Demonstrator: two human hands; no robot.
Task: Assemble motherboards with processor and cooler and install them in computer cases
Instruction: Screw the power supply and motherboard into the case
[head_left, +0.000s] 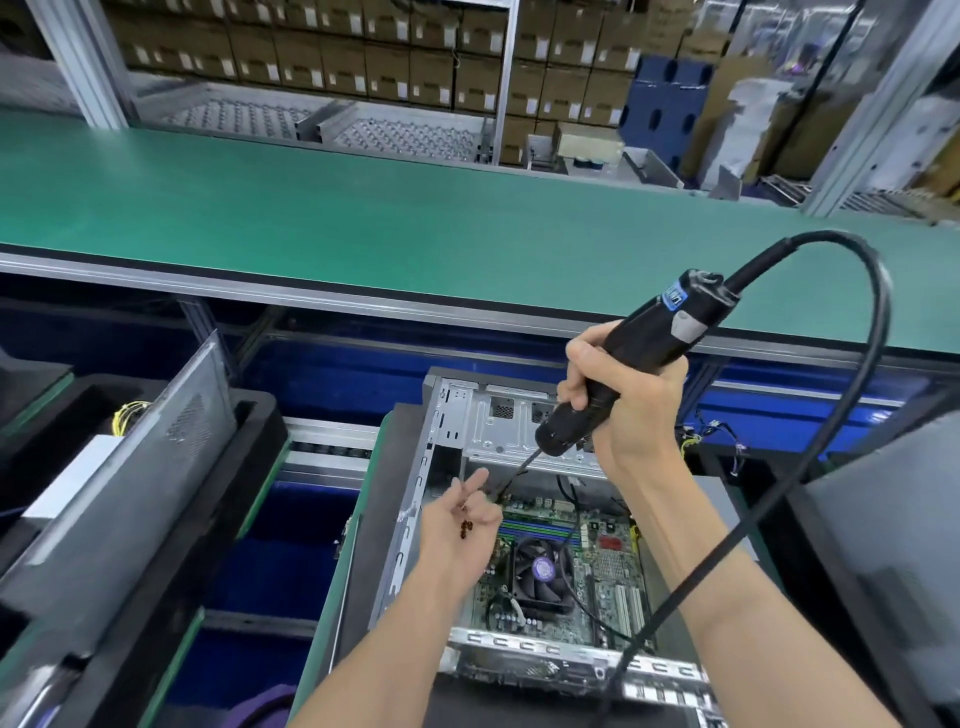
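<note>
the right hand (631, 405) clenches a black corded electric screwdriver (618, 364), its bit angled toward 7 o'clock over the green motherboard (597, 566) seated in the open grey metal computer case (498, 436). the left hand (460, 525), palm up and relaxed, cradles small dark screws (464, 526) at the board's 10 o'clock corner.

Right hand (623, 410) centre-right of frame, fingers wrapped round a tool, forearm running to lower right. Left hand (457, 525) lower centre, palm up, fingers loosely curled.
</note>
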